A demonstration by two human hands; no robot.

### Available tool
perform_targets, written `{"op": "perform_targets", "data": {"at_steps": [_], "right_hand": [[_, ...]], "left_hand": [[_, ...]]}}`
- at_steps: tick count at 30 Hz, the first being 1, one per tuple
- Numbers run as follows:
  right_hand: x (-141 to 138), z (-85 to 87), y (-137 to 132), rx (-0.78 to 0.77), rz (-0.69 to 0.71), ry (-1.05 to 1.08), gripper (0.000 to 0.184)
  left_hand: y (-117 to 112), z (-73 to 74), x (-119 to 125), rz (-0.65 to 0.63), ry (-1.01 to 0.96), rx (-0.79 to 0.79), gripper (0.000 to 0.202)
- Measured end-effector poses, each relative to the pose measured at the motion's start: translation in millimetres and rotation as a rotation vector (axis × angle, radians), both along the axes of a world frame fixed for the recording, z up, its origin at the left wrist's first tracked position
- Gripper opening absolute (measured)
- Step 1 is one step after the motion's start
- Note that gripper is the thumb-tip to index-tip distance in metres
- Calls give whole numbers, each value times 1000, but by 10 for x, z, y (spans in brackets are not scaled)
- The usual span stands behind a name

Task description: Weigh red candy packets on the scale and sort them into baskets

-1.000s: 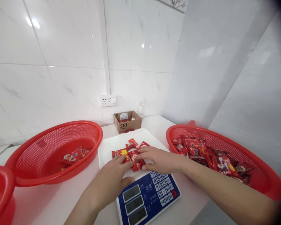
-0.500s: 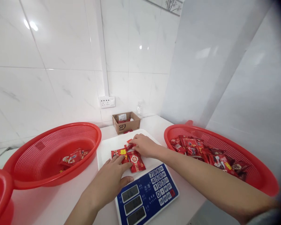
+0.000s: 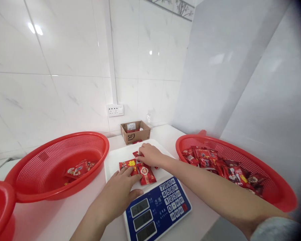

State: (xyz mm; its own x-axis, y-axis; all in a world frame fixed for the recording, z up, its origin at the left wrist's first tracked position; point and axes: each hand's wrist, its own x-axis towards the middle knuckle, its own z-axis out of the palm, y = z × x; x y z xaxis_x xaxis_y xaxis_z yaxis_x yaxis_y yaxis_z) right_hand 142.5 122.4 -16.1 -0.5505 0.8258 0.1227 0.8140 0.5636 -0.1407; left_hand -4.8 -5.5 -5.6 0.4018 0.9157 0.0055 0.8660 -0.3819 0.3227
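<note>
On the white pan of a digital scale (image 3: 112,160) lie several small red snack packets. My left hand (image 3: 121,189) rests with fingers stretched out and spread at the near edge of a red packet with yellow print (image 3: 127,163) and a red packet with a round emblem (image 3: 145,174). At the far side of this little pile, my right hand (image 3: 150,154) has its fingers bent down and closed on a red packet (image 3: 135,154), partly hidden under them. Below the pan, the scale's blue panel (image 3: 158,209) carries keys and three displays.
A red plastic basket (image 3: 57,142) with a few packets stands at left, another basket (image 3: 0,209) nearer. At right, a red basket (image 3: 278,190) holds many packets (image 3: 208,155). Behind the scale are a cardboard box (image 3: 135,135) and a clear bottle (image 3: 149,117) by the tiled wall.
My right hand has shifted slightly left and its fingers are more bent over the packets. The orange-red piece by its fingertips is now out of sight. My left hand stays put.
</note>
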Motion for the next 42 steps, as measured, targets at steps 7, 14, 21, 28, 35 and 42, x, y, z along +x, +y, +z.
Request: {"op": "perform_targets", "data": {"at_steps": [7, 14, 21, 28, 35, 42], "right_hand": [[157, -78, 155, -8, 9, 86, 25], [312, -145, 131, -115, 144, 97, 35], [389, 10, -44, -167, 160, 112, 39], [613, 226, -154, -258, 93, 10, 46], [614, 185, -134, -220, 60, -19, 48], [530, 154, -75, -188, 100, 16, 45]], "left_hand": [[-7, -5, -7, 0, 4, -5, 34], [-1, -5, 3, 9, 19, 2, 35], [-7, 4, 3, 6, 43, 23, 34], [-16, 16, 8, 12, 40, 21, 33], [1, 8, 14, 6, 38, 27, 33], [12, -28, 20, 44, 57, 34, 34]]}}
